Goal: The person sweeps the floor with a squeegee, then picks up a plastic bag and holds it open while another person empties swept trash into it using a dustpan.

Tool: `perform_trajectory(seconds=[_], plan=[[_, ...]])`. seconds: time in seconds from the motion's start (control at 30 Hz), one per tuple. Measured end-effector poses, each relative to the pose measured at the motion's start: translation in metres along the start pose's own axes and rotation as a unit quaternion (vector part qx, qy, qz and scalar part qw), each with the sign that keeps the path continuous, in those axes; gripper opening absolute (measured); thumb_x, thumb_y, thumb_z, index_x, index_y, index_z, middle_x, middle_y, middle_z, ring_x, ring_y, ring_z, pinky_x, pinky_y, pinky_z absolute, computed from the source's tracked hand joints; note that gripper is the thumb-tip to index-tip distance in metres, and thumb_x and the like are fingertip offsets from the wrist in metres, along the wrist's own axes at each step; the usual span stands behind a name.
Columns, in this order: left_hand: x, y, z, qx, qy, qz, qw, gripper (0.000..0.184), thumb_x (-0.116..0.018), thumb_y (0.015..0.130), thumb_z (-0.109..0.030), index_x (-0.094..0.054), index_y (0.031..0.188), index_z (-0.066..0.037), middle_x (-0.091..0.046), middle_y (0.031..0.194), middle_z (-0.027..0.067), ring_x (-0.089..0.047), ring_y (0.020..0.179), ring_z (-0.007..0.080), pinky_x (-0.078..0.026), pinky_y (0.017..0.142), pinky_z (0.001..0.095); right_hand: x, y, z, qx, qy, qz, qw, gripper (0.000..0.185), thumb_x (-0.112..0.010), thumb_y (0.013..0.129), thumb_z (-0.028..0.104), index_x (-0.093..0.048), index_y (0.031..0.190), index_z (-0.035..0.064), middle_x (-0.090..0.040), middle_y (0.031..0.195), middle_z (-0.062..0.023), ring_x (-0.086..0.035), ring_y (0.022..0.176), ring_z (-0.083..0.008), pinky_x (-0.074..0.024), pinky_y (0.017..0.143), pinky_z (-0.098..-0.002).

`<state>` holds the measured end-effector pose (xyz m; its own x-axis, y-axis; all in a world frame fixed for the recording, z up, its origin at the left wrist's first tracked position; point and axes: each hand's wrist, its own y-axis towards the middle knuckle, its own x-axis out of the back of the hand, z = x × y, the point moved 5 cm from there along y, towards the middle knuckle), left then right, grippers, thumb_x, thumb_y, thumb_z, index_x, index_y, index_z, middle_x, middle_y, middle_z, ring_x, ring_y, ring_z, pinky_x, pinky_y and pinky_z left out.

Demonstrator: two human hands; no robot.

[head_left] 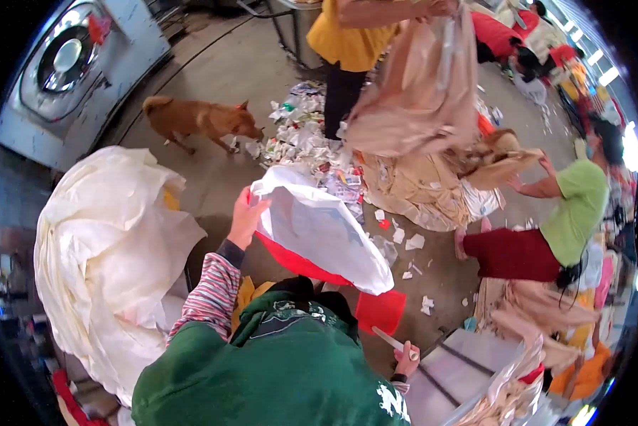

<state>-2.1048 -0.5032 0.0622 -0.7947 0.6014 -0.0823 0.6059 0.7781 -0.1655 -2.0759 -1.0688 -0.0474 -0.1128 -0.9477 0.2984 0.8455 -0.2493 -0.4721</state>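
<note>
My left hand (246, 214) is closed on the rim of a sack (312, 220), white inside and red outside, which gapes in front of my body. Low on the right, my right hand (407, 359) grips the pale handle (390, 339) of a red dustpan (380, 310). The dustpan's flat pan is near the floor, beside the sack's lower edge. Beyond the sack, a heap of paper scraps and litter (304, 131) lies on the floor, and loose white scraps (415, 242) are scattered to the right.
A brown dog (198, 122) stands by the litter. A large white cloth bundle (109, 248) is on my left, a washing machine (63, 64) behind it. Co-workers in a yellow top (351, 35) and a green shirt (578, 209) handle beige cloth (418, 188). A translucent bin (454, 376) stands at right.
</note>
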Motion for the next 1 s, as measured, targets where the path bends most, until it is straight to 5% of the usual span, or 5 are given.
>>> perform_trajectory(seconds=[0.5, 0.67, 1.0], plan=[[0.162, -0.023, -0.079, -0.029, -0.038, -0.294, 0.955, 0.025, -0.052, 0.072, -0.008, -0.045, 0.095, -0.003, -0.049, 0.088, 0.0016, -0.045, 0.080, 0.0093, -0.036, 0.070, 0.0206, -0.279, 0.091, 0.184, 0.096, -0.116, 0.263, 0.953, 0.021, -0.055, 0.072, 0.021, -0.050, 0.079, 0.0021, -0.053, 0.062, -0.0042, -0.053, 0.047, -0.0113, -0.0402, 0.039, -0.0187], [0.242, 0.036, -0.076, -0.005, -0.031, -0.301, 0.953, 0.019, -0.052, 0.072, -0.009, -0.047, 0.090, -0.004, -0.049, 0.084, 0.0007, -0.046, 0.076, 0.0084, -0.037, 0.068, 0.0217, -0.403, 0.078, 0.221, 0.133, -0.177, 0.253, 0.942, 0.023, -0.057, 0.070, 0.024, -0.051, 0.074, 0.0022, -0.053, 0.060, -0.0038, -0.055, 0.047, -0.0129, -0.0409, 0.039, -0.0200], [0.319, 0.195, -0.137, 0.008, -0.269, -0.300, 0.915, 0.023, -0.049, 0.075, -0.015, -0.045, 0.095, -0.006, -0.048, 0.092, 0.0031, -0.047, 0.084, 0.0140, -0.039, 0.072, 0.0267, -0.571, 0.023, 0.284, 0.092, -0.213, 0.236, 0.943, 0.022, -0.056, 0.070, 0.023, -0.052, 0.075, 0.0023, -0.054, 0.060, -0.0047, -0.055, 0.047, -0.0121, -0.0395, 0.038, -0.0191]])
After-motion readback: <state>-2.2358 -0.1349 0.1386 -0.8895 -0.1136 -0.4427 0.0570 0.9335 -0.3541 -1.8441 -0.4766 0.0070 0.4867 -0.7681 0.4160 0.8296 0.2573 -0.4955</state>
